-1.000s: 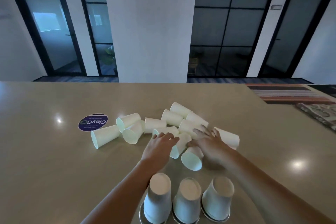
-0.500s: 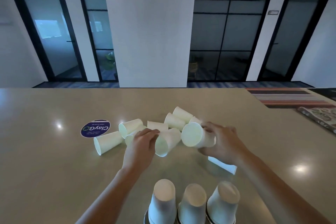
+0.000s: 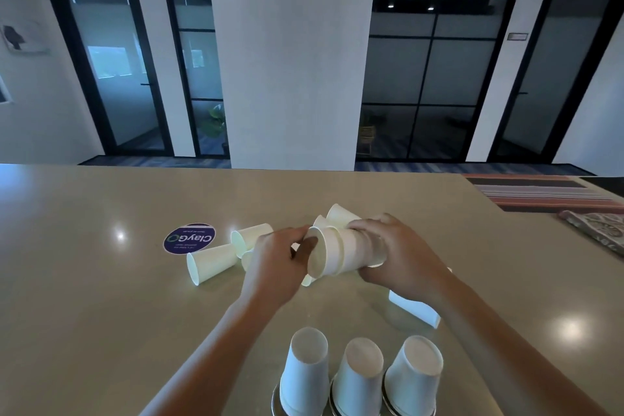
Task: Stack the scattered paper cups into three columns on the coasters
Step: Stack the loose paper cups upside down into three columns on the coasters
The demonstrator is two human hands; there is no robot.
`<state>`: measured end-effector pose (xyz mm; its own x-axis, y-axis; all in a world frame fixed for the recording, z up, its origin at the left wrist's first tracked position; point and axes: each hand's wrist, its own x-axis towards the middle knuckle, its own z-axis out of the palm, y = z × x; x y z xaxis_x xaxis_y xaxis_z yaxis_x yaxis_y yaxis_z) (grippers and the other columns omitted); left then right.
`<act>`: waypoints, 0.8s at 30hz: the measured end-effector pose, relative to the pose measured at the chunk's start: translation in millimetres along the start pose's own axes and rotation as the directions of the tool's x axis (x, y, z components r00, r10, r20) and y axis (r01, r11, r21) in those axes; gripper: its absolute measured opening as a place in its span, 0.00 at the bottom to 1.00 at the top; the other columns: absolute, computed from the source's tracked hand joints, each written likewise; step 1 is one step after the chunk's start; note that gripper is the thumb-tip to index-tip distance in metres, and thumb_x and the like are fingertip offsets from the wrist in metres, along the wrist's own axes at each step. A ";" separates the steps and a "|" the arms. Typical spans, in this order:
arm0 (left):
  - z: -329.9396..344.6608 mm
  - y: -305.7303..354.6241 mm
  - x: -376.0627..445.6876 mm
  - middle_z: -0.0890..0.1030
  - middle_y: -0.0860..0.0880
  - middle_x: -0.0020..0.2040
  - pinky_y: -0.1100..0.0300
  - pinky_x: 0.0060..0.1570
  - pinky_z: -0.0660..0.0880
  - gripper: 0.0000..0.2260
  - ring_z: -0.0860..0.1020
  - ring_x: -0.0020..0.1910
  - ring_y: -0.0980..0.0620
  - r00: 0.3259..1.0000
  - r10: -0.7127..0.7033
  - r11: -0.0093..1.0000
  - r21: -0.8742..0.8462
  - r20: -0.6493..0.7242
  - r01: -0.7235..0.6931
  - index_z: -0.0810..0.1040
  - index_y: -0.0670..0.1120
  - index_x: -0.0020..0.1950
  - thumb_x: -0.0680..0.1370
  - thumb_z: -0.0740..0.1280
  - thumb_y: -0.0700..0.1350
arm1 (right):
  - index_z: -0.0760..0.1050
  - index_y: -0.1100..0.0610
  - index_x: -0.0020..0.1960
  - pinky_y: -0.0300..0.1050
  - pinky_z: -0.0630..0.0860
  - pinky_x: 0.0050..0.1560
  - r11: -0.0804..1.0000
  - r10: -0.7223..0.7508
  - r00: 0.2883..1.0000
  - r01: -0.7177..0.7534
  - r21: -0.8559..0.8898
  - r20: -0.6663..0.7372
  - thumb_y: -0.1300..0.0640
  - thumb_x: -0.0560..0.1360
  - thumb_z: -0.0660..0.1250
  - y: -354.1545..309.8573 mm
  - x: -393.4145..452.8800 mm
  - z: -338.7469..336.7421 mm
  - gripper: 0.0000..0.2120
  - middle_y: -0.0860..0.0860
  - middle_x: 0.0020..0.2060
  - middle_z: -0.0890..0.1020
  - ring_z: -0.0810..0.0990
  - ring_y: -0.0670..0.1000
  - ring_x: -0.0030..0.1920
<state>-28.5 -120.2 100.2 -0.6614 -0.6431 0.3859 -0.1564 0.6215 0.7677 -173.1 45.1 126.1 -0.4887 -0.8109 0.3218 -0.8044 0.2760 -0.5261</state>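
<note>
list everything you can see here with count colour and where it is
upside-down paper cups: three, white, near edge in a row, each on a round coaster
round coasters: three, silvery rims, under those cups
nested paper cups held sideways: at least two, white, above the table between both hands
loose paper cups lying on their sides: several, white, mid-table; some hidden
round sticker: one, dark purple, left of the cups
table: one, beige
striped cloth: one, far right
left hand: at the nested cups' mouth
right hand: gripping them

Round dark-purple sticker [image 3: 189, 238] on beige tabletop [image 3: 84, 280], far left: white "ClayGo", upside down; smaller lines unreadable.
</note>
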 end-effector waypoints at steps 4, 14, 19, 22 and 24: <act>-1.0 12.9 -3.0 0.81 0.47 0.27 0.60 0.26 0.69 0.08 0.79 0.26 0.44 1.000 -0.005 0.999 -0.043 0.008 0.005 0.86 0.58 0.53 0.81 0.67 0.49 | 0.77 0.42 0.64 0.48 0.79 0.57 0.995 -0.015 1.000 0.017 0.098 -0.028 0.56 0.62 0.84 -8.7 -4.7 -7.5 0.33 0.40 0.55 0.80 0.80 0.44 0.54; 2.3 38.2 -8.4 0.82 0.49 0.27 0.56 0.32 0.76 0.10 0.79 0.25 0.53 0.998 -0.054 0.960 -0.271 0.040 0.062 0.84 0.49 0.39 0.78 0.67 0.41 | 0.75 0.49 0.64 0.52 0.79 0.40 0.559 0.236 0.971 -0.167 0.812 0.037 0.50 0.67 0.77 -26.3 -23.6 -33.3 0.27 0.52 0.47 0.87 0.86 0.55 0.40; -3.9 34.1 -11.9 0.84 0.49 0.30 0.62 0.32 0.69 0.13 0.75 0.26 0.50 0.975 0.048 0.990 -0.141 0.219 -0.017 0.84 0.60 0.40 0.78 0.67 0.43 | 0.77 0.48 0.63 0.56 0.80 0.44 0.657 0.261 0.962 -0.116 0.745 -0.079 0.49 0.67 0.76 -24.5 -38.0 -38.2 0.25 0.52 0.47 0.88 0.85 0.55 0.39; -4.5 28.9 -15.1 0.85 0.54 0.34 0.65 0.32 0.70 0.15 0.74 0.27 0.59 0.933 0.073 0.992 -0.123 0.351 -0.031 0.85 0.62 0.49 0.75 0.70 0.41 | 0.77 0.46 0.61 0.42 0.80 0.39 0.756 0.220 0.971 -0.111 0.645 -0.091 0.56 0.69 0.80 -22.2 -49.6 -39.1 0.23 0.50 0.47 0.87 0.84 0.50 0.38; -3.6 20.3 -15.3 0.84 0.66 0.38 0.68 0.39 0.73 0.21 0.76 0.31 0.62 0.894 0.063 0.998 -0.050 0.444 -0.046 0.85 0.60 0.58 0.75 0.69 0.35 | 0.78 0.41 0.60 0.42 0.80 0.40 0.833 0.174 0.984 -0.120 0.540 -0.049 0.55 0.69 0.82 -19.5 -57.6 -35.9 0.24 0.48 0.48 0.86 0.83 0.50 0.39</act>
<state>-18.9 -99.4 111.7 -0.9267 -0.3369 0.1665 -0.0888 0.6269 0.7740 -141.4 104.9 146.1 -0.6367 -0.7247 0.2634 -0.4289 0.0489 -0.9020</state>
